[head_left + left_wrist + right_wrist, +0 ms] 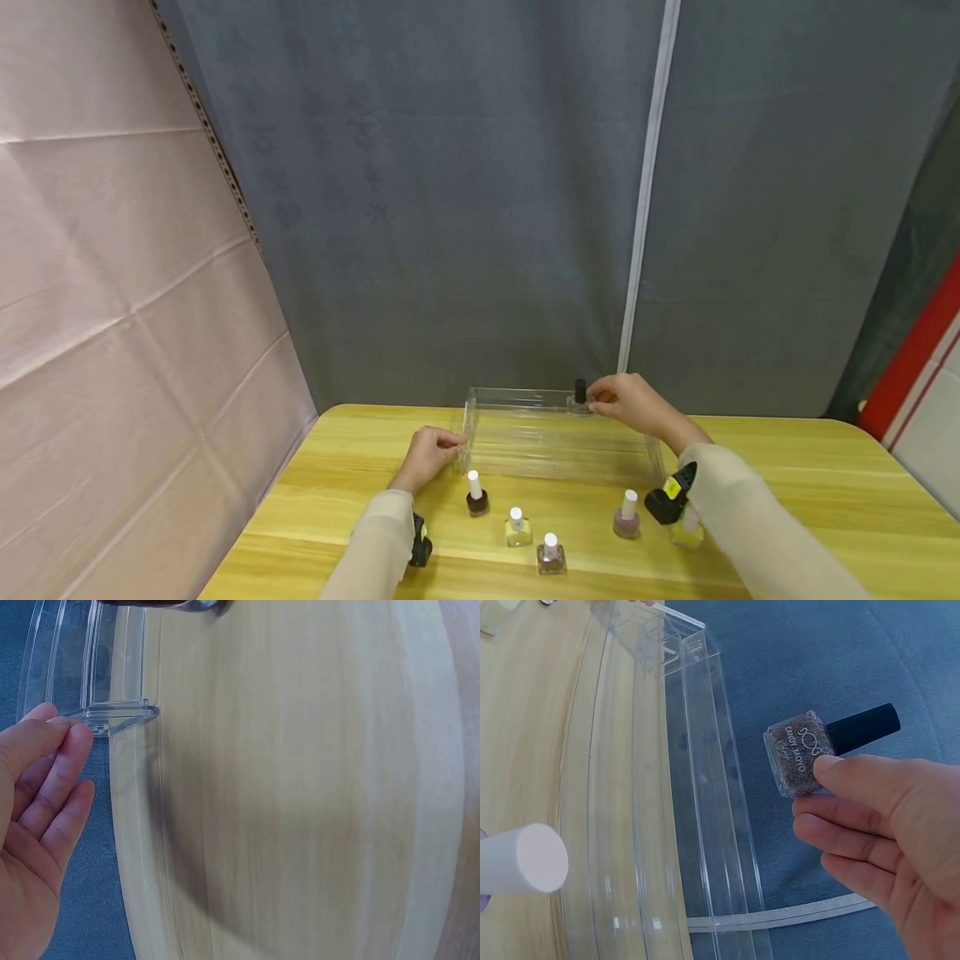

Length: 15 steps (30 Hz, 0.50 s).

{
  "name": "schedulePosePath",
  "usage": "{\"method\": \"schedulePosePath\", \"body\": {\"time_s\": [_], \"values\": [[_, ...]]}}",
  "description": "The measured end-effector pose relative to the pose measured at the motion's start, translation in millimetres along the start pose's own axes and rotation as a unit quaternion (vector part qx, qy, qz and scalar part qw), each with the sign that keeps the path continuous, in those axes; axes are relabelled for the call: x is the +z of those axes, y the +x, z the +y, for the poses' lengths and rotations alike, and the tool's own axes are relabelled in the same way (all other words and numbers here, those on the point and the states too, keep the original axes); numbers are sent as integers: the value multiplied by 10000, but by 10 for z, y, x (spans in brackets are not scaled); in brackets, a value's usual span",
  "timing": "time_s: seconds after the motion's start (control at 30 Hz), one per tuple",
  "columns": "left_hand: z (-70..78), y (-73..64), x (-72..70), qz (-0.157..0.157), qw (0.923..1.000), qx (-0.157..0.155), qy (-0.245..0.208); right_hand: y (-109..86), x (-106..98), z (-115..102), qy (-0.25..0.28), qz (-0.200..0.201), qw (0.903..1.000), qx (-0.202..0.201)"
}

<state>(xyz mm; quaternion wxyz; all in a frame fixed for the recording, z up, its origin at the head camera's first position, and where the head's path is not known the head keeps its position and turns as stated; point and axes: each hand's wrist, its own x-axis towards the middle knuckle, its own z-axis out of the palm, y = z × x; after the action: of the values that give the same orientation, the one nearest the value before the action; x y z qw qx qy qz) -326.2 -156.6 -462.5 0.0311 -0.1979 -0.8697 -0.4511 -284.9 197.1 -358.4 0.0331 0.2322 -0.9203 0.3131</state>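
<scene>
A clear stepped plastic rack (pixel 555 462) stands near the back edge of the table. At its left end, my left hand (pixel 426 457) pinches the side panel between thumb and fingers, as the left wrist view shows up close. My right hand (pixel 637 408) holds a nail polish bottle (pixel 795 756) by its glass body between thumb and fingertips. Glitter fills this bottle, and its black cap (pixel 866 729) points up in the head view. In that view the bottle overlaps the rack's rear top tier, toward the right.
In front of the rack stand white-capped nail polish bottles: a dark one (pixel 477 502), a yellow one (pixel 517 533), a brownish glitter one (pixel 551 560) and a mauve one (pixel 627 522). Another yellow bottle (pixel 687 535) is partly behind my right wrist. A grey curtain (pixel 450 208) hangs behind the table.
</scene>
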Motion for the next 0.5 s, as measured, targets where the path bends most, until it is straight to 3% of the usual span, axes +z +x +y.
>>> {"method": "schedulePosePath", "body": {"time_s": [0.5], "values": [[53,-55,-20,2,10000,-6,-42,37,29,51,-105,28,9999,14]]}}
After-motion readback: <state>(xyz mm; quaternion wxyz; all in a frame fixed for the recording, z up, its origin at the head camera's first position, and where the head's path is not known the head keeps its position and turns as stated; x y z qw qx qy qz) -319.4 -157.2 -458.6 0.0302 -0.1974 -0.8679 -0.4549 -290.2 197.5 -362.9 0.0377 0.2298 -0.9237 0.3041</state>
